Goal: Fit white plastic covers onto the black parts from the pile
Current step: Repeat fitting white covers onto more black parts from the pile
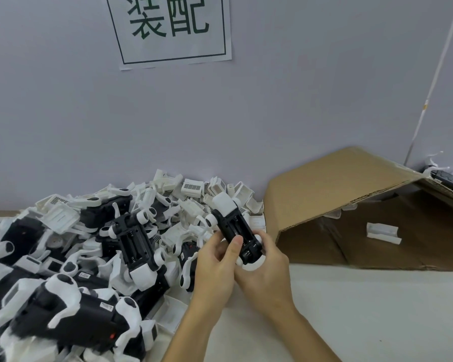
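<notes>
Item: black part [236, 229] — I'm gripping it in both hands, left hand [216, 265] and right hand [266, 270], long axis pointing away — white cover [224, 203] sitting at far end.

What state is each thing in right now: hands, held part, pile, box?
left hand: grips the black part, thumb on top.
right hand: grips the part's near end.
black part: held above the table, white cover on its far end.
pile: loose heap, black and white mixed.
cardboard box: on its side, open.
</notes>
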A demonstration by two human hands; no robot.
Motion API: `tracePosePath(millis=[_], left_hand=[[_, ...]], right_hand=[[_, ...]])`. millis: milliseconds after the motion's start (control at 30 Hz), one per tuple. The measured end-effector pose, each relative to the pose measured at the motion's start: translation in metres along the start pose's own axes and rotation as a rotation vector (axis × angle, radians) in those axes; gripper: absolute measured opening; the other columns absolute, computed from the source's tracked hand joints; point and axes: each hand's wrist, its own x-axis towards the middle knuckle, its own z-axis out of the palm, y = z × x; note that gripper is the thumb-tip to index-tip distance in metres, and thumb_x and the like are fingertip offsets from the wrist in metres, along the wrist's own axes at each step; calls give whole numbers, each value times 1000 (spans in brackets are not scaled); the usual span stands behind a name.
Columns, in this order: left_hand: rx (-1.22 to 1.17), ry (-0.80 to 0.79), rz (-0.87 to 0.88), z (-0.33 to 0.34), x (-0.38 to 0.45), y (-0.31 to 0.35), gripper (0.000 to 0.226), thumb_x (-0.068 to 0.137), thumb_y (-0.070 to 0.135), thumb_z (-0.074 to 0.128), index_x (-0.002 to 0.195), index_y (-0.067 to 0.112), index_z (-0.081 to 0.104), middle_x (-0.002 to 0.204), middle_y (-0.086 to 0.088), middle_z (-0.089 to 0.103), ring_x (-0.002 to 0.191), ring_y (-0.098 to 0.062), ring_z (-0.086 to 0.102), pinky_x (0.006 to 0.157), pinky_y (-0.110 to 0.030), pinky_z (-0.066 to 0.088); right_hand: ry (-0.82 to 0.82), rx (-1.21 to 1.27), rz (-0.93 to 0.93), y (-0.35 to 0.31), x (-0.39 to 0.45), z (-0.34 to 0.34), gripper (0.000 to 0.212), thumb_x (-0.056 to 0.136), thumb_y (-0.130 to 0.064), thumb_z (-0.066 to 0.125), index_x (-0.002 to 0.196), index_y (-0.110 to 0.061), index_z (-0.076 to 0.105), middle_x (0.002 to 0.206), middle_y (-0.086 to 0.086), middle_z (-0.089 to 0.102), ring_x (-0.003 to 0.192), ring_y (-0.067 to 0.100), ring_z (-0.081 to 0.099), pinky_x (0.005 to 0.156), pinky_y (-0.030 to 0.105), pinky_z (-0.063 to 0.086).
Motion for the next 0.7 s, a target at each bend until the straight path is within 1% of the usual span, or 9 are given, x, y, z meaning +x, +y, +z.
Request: tracePosePath(millis=[167,233,300,400,467,500,567,600,700], left_hand=[[17,-10,5,-1,1,-2,18,101,16,56,113,22,68,102,-2,78,100,-17,73,92,-42,54],[26,-4,24,-2,2,-4,21,100,12,57,117,20,66,101,1,78,98,-15,73,86,-31,57],[11,16,28,-3,2,-6,24,98,6,58,118,18,64,102,3,78,98,-13,73,81,-23,57],[11,25,43,-3,3,-8,29,94,-6,58,110,17,65,103,3,77,97,-15,73,77,-22,55],[113,32,114,-1,3,-10,34,92,-12,57,105,19,66,99,5,77,92,-13,73,71,-19,54],[184,40,161,0,3,-13,35,90,-11,56,100,21,66,95,4,77,89,-15,72,71,-23,56],[342,27,237,3,1,-18,30,86,-6,53,94,18,68,85,-3,74,81,-24,69,72,-44,56],[400,11,260,5,0,-20,31,85,-7,52,98,16,69,85,-2,74,80,-23,69,73,-45,56],[450,-23,302,8,-3,-19,49,87,-12,51,110,28,69,93,16,74,87,-5,70,72,-20,55]], right_hand=[[4,-40,-1,-1,0,-1,43,66,-43,76,106,-39,61,91,-17,72,87,3,69,69,8,47],[-102,-50,52,1,1,-4,58,70,-45,76,124,-40,55,107,-19,70,104,2,66,85,16,50],[-238,-80,98,2,2,-9,81,76,-47,74,147,-37,36,133,-20,58,129,5,51,107,31,44],[-230,-30,37,-3,6,-19,80,83,-36,63,154,-26,29,148,-17,45,141,3,37,118,40,32],[-161,15,-5,-14,10,-23,75,83,-36,61,152,-27,32,149,-18,45,142,0,35,119,38,32],[-149,30,-29,-18,13,-24,76,82,-38,64,150,-30,33,147,-21,47,140,-1,38,117,33,34],[-117,51,-46,-26,17,-20,82,74,-47,75,145,-37,36,137,-28,53,131,-1,49,107,22,43],[-81,50,-35,-30,19,-17,82,68,-52,78,140,-40,41,130,-28,58,124,1,56,102,22,48],[76,13,-34,-33,21,-12,59,59,-62,79,113,-48,57,102,-27,67,97,9,69,86,35,59]])
